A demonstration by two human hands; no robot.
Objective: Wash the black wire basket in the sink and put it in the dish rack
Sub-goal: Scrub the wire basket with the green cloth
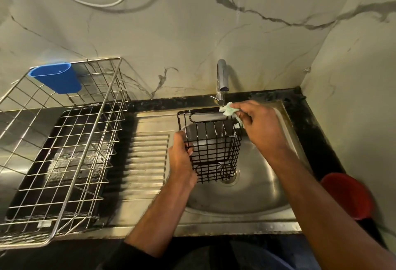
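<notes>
Held over the sink [252,192] only by the left hand [182,158] gripping one side, while the right hand [257,124] pinches a green cloth [228,110] at its rim, the black wire basket [214,145] may slip if scrubbed hard.

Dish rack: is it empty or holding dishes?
Empty of dishes: the dish rack shows bare wires; only a blue cup hangs on its rim.

You had one black wire basket [214,147], one dish rack [64,141], one blue cup [56,78], one tap [221,77], one green cloth [228,111].
</notes>
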